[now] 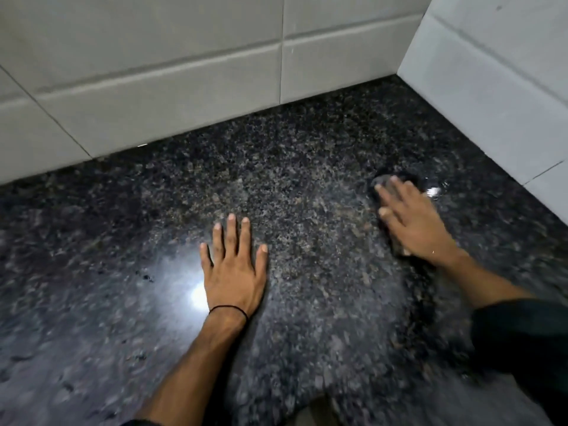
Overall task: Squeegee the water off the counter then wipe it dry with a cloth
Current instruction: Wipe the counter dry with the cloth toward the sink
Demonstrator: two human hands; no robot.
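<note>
Head view: cloth (pixel 382 182) lies under right grip (pixel 412 219), fingers (pixel 389 196) flat; left grip (pixel 233 272) splayed on counter (pixel 307 149).

We see a dark, speckled stone counter (pixel 307 179) that runs back to pale tiled walls (pixel 184 87) at the far side and on the right, and it shines where a bright light (pixel 196 295) bounces off it. Our left hand (pixel 232 272) lies flat on the counter near the middle, fingers spread, just beside the bright spot. Near the right wall, our right hand (pixel 412 219) presses with straight fingers on a small dark cloth (pixel 382 181) lying on the stone, and a little shiny wet patch (pixel 433 190) sits just beside it.
</note>
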